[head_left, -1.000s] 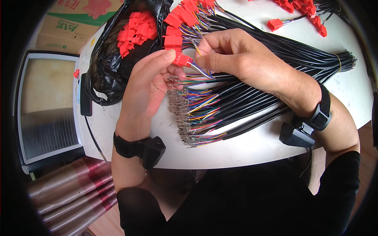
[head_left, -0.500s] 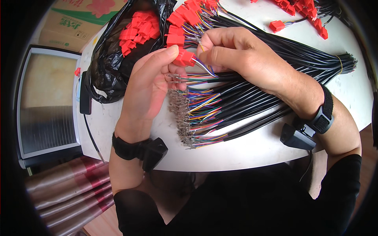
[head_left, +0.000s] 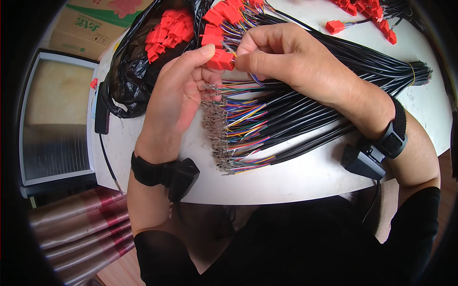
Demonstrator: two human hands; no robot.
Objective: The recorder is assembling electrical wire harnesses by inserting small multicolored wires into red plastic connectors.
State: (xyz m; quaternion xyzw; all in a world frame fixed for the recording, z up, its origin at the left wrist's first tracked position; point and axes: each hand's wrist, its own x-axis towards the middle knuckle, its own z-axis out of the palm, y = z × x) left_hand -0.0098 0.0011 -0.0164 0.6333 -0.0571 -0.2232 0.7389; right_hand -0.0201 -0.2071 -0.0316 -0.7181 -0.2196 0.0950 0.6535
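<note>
Between the thumb and fingers of my left hand [head_left: 183, 78] is a red plastic connector housing [head_left: 222, 60]. Thin coloured wires run from its right side. My right hand [head_left: 281, 57] pinches a wire close against that side; its fingertips partly hide the wire's end. Below both hands lies a bundle of black cables [head_left: 305, 114], their stripped ends fanned into coloured wires [head_left: 248, 117] with metal crimp terminals [head_left: 217, 131]. Above, more red housings [head_left: 224, 13] are fitted on other cables of the bundle.
At the left, a black plastic bag [head_left: 125, 90] holds a heap of loose red housings [head_left: 169, 33]. More wired red housings [head_left: 369, 12] lie at the far right. A cardboard box [head_left: 76, 33] and a framed panel [head_left: 57, 119] stand left of the white table [head_left: 229, 190].
The red housing and both hands have shifted slightly upward in view. My right fingertips, with the wire, have come closer to the housing's right side.
</note>
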